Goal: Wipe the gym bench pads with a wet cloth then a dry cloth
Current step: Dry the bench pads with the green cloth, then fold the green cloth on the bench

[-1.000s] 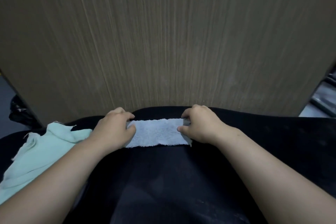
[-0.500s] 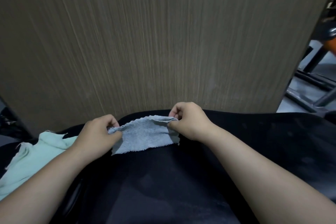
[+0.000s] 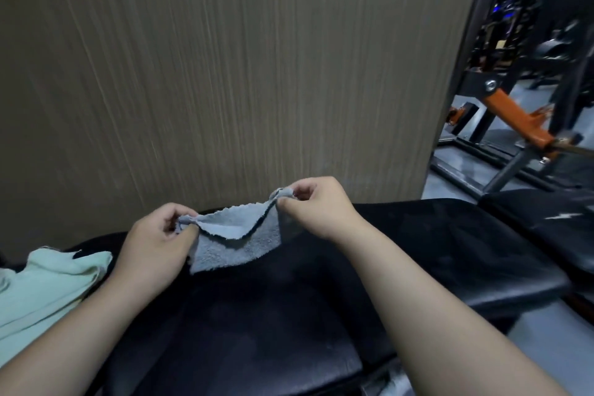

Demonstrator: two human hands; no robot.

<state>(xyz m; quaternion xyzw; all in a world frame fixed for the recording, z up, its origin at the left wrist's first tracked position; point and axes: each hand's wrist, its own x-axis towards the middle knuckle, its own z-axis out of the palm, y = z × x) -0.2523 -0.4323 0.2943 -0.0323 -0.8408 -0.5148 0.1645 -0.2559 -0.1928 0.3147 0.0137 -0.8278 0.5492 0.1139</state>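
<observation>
- The left hand (image 3: 154,244) and right hand (image 3: 316,207) each pinched a top corner of the grey-blue terry cloth (image 3: 236,239).
- It sagged between them, above the black bench pad (image 3: 257,315).
- A mint-green cloth (image 3: 41,286) lay on the pad's left.

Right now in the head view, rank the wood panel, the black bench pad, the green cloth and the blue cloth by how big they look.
1. Wood panel
2. Black bench pad
3. Green cloth, partly cut off by the frame edge
4. Blue cloth, bunched between both hands, so its full size is unsure
</observation>
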